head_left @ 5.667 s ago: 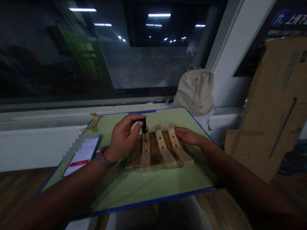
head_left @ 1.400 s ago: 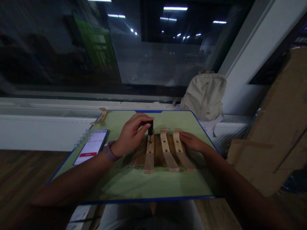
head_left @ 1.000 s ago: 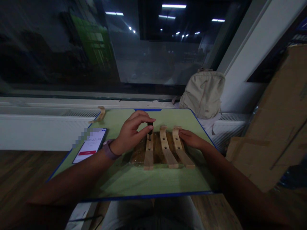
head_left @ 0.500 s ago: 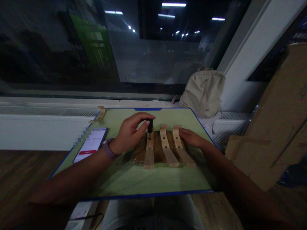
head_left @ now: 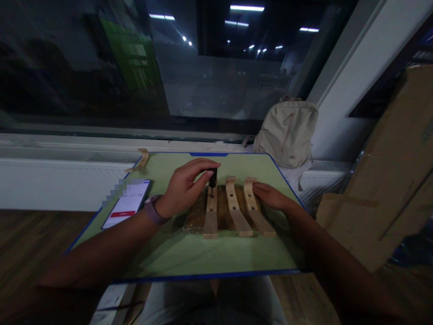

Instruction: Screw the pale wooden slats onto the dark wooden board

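My left hand (head_left: 189, 183) is closed around the black handle of a screwdriver (head_left: 213, 178), held upright. Its tip meets the upper hole of the leftmost wooden hook (head_left: 210, 221). That hook lies across a brown wooden board (head_left: 196, 216), as do a middle wooden hook (head_left: 238, 212) and a right wooden hook (head_left: 255, 210); dark holes show in each. At the board's right end, my right hand (head_left: 269, 195) grips beside the upper part of the right hook. Its fingertips are partly hidden there.
A lit phone (head_left: 130, 198) lies on the green, blue-edged tabletop (head_left: 216, 257) at left. One more curved wooden piece (head_left: 143, 160) rests at the far left corner. Beyond the table are a beige backpack (head_left: 287, 131), a white radiator (head_left: 61, 180) and, at right, cardboard (head_left: 379, 189).
The view has shifted very slightly. My left hand stays on the screwdriver with almost the same finger pose, and my right hand keeps its place at the board's end.
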### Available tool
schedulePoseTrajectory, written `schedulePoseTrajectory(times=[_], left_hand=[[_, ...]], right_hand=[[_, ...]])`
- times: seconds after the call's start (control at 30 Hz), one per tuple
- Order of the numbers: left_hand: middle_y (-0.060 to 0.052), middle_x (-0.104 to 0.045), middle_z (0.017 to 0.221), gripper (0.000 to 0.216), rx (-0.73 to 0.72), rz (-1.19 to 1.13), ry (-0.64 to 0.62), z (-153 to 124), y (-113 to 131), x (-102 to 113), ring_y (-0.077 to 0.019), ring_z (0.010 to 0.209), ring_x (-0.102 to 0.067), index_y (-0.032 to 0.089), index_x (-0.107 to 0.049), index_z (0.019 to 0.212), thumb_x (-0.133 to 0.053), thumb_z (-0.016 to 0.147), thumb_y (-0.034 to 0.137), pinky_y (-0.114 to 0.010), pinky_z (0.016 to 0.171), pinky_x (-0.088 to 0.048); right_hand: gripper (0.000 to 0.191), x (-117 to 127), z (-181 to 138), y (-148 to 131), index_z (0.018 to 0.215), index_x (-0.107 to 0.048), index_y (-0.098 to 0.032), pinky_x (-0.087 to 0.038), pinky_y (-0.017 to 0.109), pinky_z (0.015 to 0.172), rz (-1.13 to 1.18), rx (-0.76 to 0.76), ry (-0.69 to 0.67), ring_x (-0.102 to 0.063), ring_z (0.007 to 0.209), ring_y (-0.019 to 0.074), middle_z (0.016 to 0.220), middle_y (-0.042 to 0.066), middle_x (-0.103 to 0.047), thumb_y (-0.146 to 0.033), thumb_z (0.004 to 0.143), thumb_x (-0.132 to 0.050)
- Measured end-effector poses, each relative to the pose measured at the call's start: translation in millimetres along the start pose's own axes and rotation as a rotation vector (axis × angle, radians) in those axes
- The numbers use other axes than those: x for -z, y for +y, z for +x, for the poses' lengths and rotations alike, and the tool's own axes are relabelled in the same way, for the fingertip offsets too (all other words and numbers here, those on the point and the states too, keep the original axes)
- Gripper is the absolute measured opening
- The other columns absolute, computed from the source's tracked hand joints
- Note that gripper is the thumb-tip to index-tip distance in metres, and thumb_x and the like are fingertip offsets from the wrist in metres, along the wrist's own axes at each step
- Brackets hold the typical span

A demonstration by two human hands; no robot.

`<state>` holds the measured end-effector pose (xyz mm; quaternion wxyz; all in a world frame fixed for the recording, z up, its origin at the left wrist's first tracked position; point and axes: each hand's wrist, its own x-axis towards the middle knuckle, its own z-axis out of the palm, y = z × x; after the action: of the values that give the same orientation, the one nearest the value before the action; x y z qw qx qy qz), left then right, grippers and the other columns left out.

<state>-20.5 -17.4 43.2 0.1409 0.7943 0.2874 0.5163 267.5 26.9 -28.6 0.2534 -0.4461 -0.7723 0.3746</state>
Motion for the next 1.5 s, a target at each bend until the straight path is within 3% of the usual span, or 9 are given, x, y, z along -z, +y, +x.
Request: schedulePoseTrajectory(times=[0.17, 0.33, 0.53, 0.67, 0.8, 0.93, 1.13, 1.27, 1.5], left_hand=[[-0.007, -0.064, 0.099, 0.012, -0.108, -0.002, 0.016, 3.0, -0.5, -0.3, -0.0189, 0.097, -0.061, 0.022, -0.068, 0.099, -0.063, 0.088, 0.024, -0.036, 0.087, -0.050], [-0.004, -0.064, 0.087, 0.008, -0.107, 0.022, 0.070, 3.2, -2.9, 1.1, -0.0161, 0.084, -0.061, 0.021, -0.069, 0.092, -0.067, 0.085, 0.022, -0.031, 0.077, -0.050], [-0.008, -0.069, 0.106, 0.021, 0.054, -0.028, 0.011, -0.8, 0.4, 0.3, -0.0198, 0.101, -0.064, 0.022, -0.066, 0.111, -0.056, 0.093, 0.026, -0.036, 0.089, -0.051], [-0.008, -0.068, 0.105, 0.018, -0.036, -0.035, -0.014, 0.7, 2.0, 0.4, -0.0193, 0.102, -0.063, 0.022, -0.068, 0.105, -0.057, 0.092, 0.024, -0.036, 0.091, -0.050], [-0.005, -0.064, 0.093, 0.012, -0.113, -0.001, 0.044, 3.7, 0.4, 1.1, -0.0173, 0.091, -0.061, 0.022, -0.069, 0.096, -0.068, 0.084, 0.024, -0.033, 0.082, -0.051], [-0.004, -0.066, 0.091, 0.011, -0.102, 0.018, 0.053, 3.2, -0.5, 1.6, -0.0154, 0.087, -0.062, 0.022, -0.070, 0.096, -0.066, 0.086, 0.020, -0.030, 0.079, -0.050], [-0.007, -0.069, 0.108, 0.023, -0.009, -0.008, -0.005, -0.2, 1.9, 1.5, -0.0187, 0.101, -0.064, 0.023, -0.065, 0.113, -0.055, 0.092, 0.022, -0.035, 0.089, -0.051], [-0.007, -0.068, 0.103, 0.018, -0.077, -0.039, -0.045, 1.2, 2.7, 1.1, -0.0187, 0.100, -0.063, 0.023, -0.068, 0.105, -0.059, 0.090, 0.022, -0.035, 0.089, -0.050], [-0.004, -0.065, 0.085, 0.011, -0.130, 0.008, 0.048, 3.0, -1.2, 1.0, -0.0161, 0.083, -0.062, 0.020, -0.068, 0.092, -0.070, 0.082, 0.023, -0.030, 0.074, -0.050]], right_hand=[[0.043, -0.3, 0.1, 0.8, 0.106, -0.070, -0.021, -0.047, 0.044, 0.099, -0.013, -0.010, 0.007, -0.065, 0.104, 0.0263, 0.114, 0.007, -0.072, -0.050, 0.091, -0.044], [0.041, -0.7, -0.7, 0.8, 0.106, -0.070, -0.020, -0.049, 0.043, 0.097, -0.002, -0.001, 0.004, -0.066, 0.101, 0.0253, 0.112, 0.006, -0.072, -0.047, 0.092, -0.042], [0.039, -0.2, -0.7, -0.7, 0.104, -0.071, -0.021, -0.048, 0.044, 0.098, -0.016, 0.001, 0.018, -0.065, 0.102, 0.0258, 0.111, 0.006, -0.073, -0.045, 0.092, -0.044], [0.039, 0.3, 0.0, 0.1, 0.100, -0.071, -0.020, -0.050, 0.043, 0.094, -0.046, -0.011, 0.021, -0.066, 0.099, 0.0268, 0.107, 0.007, -0.073, -0.047, 0.091, -0.045], [0.041, 0.2, -0.2, 0.0, 0.103, -0.071, -0.021, -0.049, 0.043, 0.096, -0.020, -0.020, 0.006, -0.066, 0.101, 0.0264, 0.110, 0.007, -0.073, -0.049, 0.091, -0.044], [0.040, -0.2, -0.7, -0.3, 0.104, -0.071, -0.021, -0.047, 0.045, 0.098, -0.001, -0.018, 0.016, -0.065, 0.104, 0.0270, 0.112, 0.007, -0.072, -0.048, 0.091, -0.044], [0.038, 0.4, 0.0, 0.0, 0.101, -0.070, -0.018, -0.049, 0.042, 0.093, -0.026, -0.041, -0.004, -0.066, 0.098, 0.0259, 0.106, 0.009, -0.073, -0.044, 0.092, -0.044], [0.040, -0.1, 0.1, 0.0, 0.103, -0.069, -0.018, -0.048, 0.042, 0.094, -0.020, -0.013, 0.000, -0.065, 0.099, 0.0256, 0.108, 0.008, -0.072, -0.045, 0.092, -0.042], [0.046, 0.2, 0.4, 5.3, 0.103, -0.070, -0.018, -0.047, 0.043, 0.098, -0.026, 0.022, 0.007, -0.065, 0.103, 0.0270, 0.112, 0.009, -0.071, -0.054, 0.091, -0.043]])
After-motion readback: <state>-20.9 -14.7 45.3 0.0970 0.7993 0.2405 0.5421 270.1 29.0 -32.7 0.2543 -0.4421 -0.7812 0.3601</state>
